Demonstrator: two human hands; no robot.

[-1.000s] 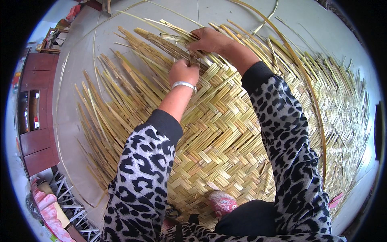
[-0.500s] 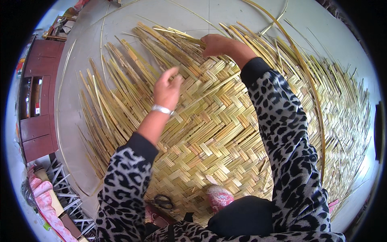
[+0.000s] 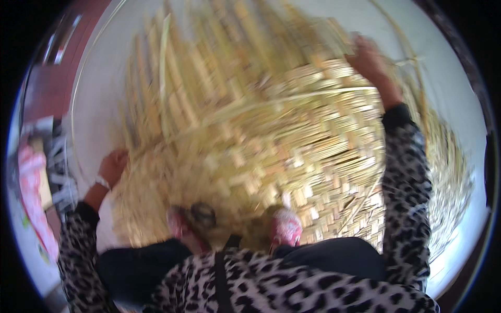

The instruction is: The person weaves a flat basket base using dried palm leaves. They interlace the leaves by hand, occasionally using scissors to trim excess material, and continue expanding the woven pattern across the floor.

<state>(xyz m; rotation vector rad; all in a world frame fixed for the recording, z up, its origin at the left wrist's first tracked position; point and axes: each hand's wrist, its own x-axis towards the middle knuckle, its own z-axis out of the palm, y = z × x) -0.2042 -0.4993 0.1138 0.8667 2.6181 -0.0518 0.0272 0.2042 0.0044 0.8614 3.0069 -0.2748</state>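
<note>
woven bamboo-strip mat [image 3: 292,135], herringbone plaiting, lying flat on the pale floor [image 3: 99,104] and spreading between both hands and ahead of the knees; the frame is motion-blurred, so fine detail is uncertain. judged light for its area, springy rather than limp, with thin strips that may crack if bent sharply and edges that may cut; the unwoven loose strip ends [image 3: 172,83] fanning beyond the left hand look apt to slip out of the weave, so a hold on the plaited body or its firm margin seems safer than one on single strips. right hand [image 3: 371,63] lies on the far right edge of the mat, fingers seemingly bent over strips there, though how far it closes cannot be told. left hand [image 3: 114,166], with a pale wristband, sits at the near left edge against the strip ends; its grip is also hidden by blur. pink patterned shoes [image 3: 286,228] rest on the near margin between the arms, pinning the mat. a long curved strip [image 3: 417,88] arcs past the right hand. beyond the left hand stand dark red-brown furniture [image 3: 49,83] and pink cloth [image 3: 31,177].
</note>
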